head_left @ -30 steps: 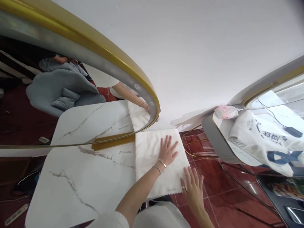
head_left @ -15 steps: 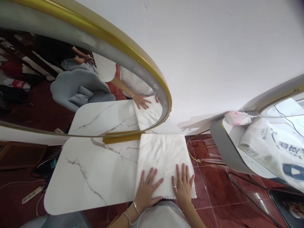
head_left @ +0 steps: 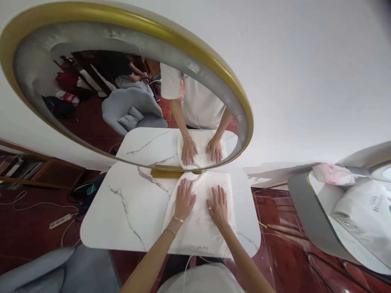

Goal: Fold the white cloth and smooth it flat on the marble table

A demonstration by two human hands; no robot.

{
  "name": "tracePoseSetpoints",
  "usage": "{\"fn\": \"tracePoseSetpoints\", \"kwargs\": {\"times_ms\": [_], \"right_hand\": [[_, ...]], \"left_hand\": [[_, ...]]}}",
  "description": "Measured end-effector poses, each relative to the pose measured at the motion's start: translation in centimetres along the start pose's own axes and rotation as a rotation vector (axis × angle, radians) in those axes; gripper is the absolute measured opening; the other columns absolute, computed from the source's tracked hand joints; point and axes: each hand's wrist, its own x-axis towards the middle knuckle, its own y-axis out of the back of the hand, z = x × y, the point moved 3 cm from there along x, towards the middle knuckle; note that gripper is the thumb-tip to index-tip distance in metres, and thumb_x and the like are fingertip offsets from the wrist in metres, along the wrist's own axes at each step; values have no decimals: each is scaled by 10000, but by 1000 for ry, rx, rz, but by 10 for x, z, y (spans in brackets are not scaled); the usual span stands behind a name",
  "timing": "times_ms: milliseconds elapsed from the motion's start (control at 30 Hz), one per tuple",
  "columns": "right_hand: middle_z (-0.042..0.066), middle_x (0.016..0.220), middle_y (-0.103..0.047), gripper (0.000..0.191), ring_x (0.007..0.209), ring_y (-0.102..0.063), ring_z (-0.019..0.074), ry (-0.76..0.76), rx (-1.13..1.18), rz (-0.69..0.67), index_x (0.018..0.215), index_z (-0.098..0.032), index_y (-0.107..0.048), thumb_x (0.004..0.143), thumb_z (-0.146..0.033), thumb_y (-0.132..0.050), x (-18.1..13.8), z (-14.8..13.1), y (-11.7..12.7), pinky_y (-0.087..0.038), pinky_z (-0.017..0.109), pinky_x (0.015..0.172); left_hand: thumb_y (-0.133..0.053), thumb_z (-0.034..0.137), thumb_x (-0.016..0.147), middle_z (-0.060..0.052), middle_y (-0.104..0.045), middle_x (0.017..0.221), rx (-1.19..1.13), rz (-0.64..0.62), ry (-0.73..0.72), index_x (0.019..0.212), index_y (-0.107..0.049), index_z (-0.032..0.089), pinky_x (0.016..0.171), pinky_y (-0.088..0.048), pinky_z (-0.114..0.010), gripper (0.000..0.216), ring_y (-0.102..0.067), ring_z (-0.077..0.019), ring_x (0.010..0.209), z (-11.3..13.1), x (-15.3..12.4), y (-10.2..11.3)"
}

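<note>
A white cloth [head_left: 200,238] with a scalloped edge lies spread on the marble-patterned table [head_left: 104,219], its near end reaching the table's front edge. My left hand [head_left: 185,200] rests flat on its far left part, fingers extended and slightly apart. On the far right part lies my right hand [head_left: 218,204], palm down with fingers spread and a ring on one of them. Wrinkles show in the cloth between and beyond the hands, and its far edge is bunched near the mirror's foot. Neither hand grips anything.
A large gold-framed mirror [head_left: 249,118] stands at the table's back, reflecting a seated person and my arms. Right is another table [head_left: 314,203] with a white bag [head_left: 366,215] and a pink-white packet [head_left: 332,174]. A grey chair [head_left: 88,264] and power strip [head_left: 61,221] are left.
Both hands have slid away from me, from the cloth's near part to its far part. The far edge of the cloth has become rumpled. The camera view has shifted too.
</note>
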Motion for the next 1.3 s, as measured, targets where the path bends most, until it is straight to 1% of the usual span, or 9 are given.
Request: {"fn": "tracePoseSetpoints", "kwargs": {"times_ms": [100, 267, 467, 700, 833, 967, 1067, 1133, 1300], "right_hand": [[158, 1566, -181, 582, 1449, -139, 311, -6, -96, -30, 1505, -196, -227, 976, -400, -359, 10, -2, -13, -222, 558, 1121], [121, 1597, -35, 638, 1454, -107, 337, 22, -143, -51, 1531, -261, -109, 971, -404, -377, 5, -23, -25, -189, 574, 1120], [108, 1600, 11, 695, 1452, -115, 339, 84, -129, -49, 1532, -280, -24, 963, -392, -407, 17, -78, -45, -205, 563, 1121], [98, 1601, 7, 694, 1458, -74, 335, 151, -89, -35, 1535, -256, -63, 955, -380, -425, 39, -152, -79, -204, 546, 1131], [104, 1601, -25, 671, 1458, -72, 335, 170, -64, -40, 1530, -228, -138, 947, -369, -438, 47, -191, -96, -211, 531, 1131], [135, 1592, -84, 635, 1441, -162, 321, 192, -43, -85, 1510, -200, -232, 936, -367, -444, 59, -226, -111, -209, 514, 1131], [185, 1560, -188, 616, 1403, -250, 322, 184, -45, -117, 1491, -153, -284, 934, -374, -428, 69, -248, -123, -224, 507, 1116], [215, 1522, -270, 619, 1363, -308, 334, 147, -54, -136, 1487, -116, -284, 942, -385, -399, 76, -261, -133, -242, 514, 1094], [229, 1438, -409, 617, 1261, -415, 352, 6, -74, -221, 1485, -99, -297, 953, -408, -334, 103, -283, -160, -355, 501, 982]], "left_hand": [[-401, 365, 947, -132, -182, 1581, 25, 8, 9, 1494, -252, 176, 1165, -223, -478, 597, -109, -276, 1470, 0, 17, -11], [-438, 401, 932, -126, -156, 1585, 59, 10, 88, 1492, -274, 193, 1160, -234, -454, 619, -135, -272, 1467, -20, 1, -4], [-489, 448, 903, -124, -140, 1587, 61, 32, 203, 1480, -313, 217, 1149, -228, -499, 646, -148, -305, 1461, -78, -11, 18], [-529, 474, 877, -134, -157, 1584, 81, 38, 290, 1465, -351, 232, 1135, -245, -528, 660, -144, -336, 1457, -158, -18, 43], [-525, 475, 880, -154, -212, 1567, 84, 33, 323, 1435, -409, 221, 1133, -246, -535, 621, -170, -340, 1451, -199, -21, 56], [-431, 466, 929, -157, -241, 1558, 64, 105, 415, 1405, -455, 215, 1126, -213, -590, 539, -145, -342, 1456, -234, -20, 64], [-330, 435, 967, -170, -290, 1537, 22, 135, 484, 1376, -491, 190, 1118, -206, -616, 503, -156, -328, 1456, -255, -12, 64], [-300, 417, 975, -158, -329, 1522, -12, 108, 456, 1373, -492, 201, 1127, -223, -584, 492, -201, -295, 1450, -265, -2, 63], [-438, 428, 919, -160, -275, 1546, 2, 94, 415, 1407, -448, 191, 1156, -172, -548, 543, -190, -302, 1452, -288, 23, 64]]}}
